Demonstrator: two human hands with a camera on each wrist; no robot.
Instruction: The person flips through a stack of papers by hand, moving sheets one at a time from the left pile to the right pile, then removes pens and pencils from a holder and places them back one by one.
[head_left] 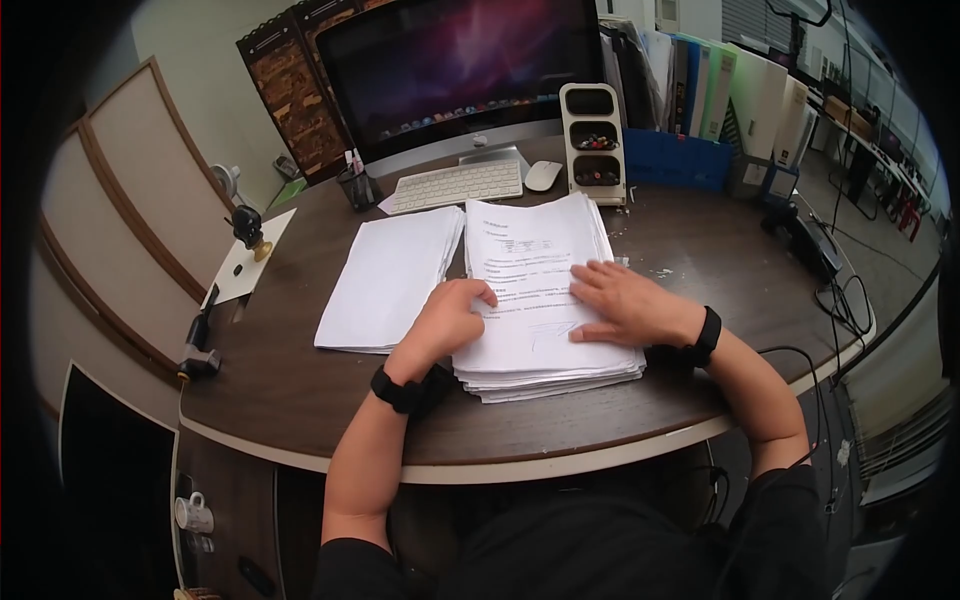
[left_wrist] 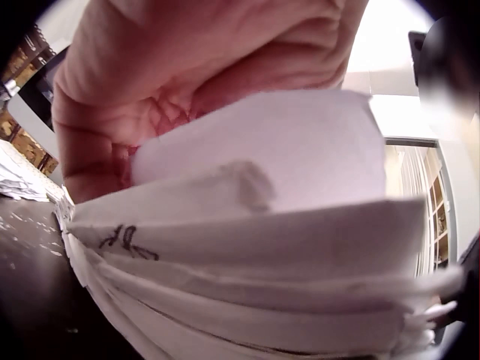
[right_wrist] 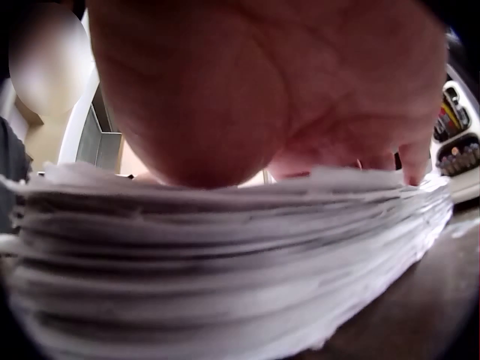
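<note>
A thick stack of printed sheets (head_left: 535,225) lies on the desk in front of the person. The left hand (head_left: 450,318) is at its left edge, with fingers curled over the top page. Seen from the left wrist, a sheet of paper (left_wrist: 300,146) bends up toward the palm, its edge held at the curled fingers. The right hand (head_left: 632,312) rests on the stack's right side, fingers spread across the printed page. From the right wrist, that palm lies just over the layered paper edges (right_wrist: 187,247). Left of the stack lies a thinner pile of white paper (head_left: 390,280), its top sheet blank.
Behind the papers stand a keyboard (head_left: 455,187), a mouse (head_left: 543,176), a monitor (head_left: 450,70) and a white three-hole organizer (head_left: 594,145). A pen cup (head_left: 359,188) is at the back left. A desk phone (head_left: 803,238) with cables sits at the right.
</note>
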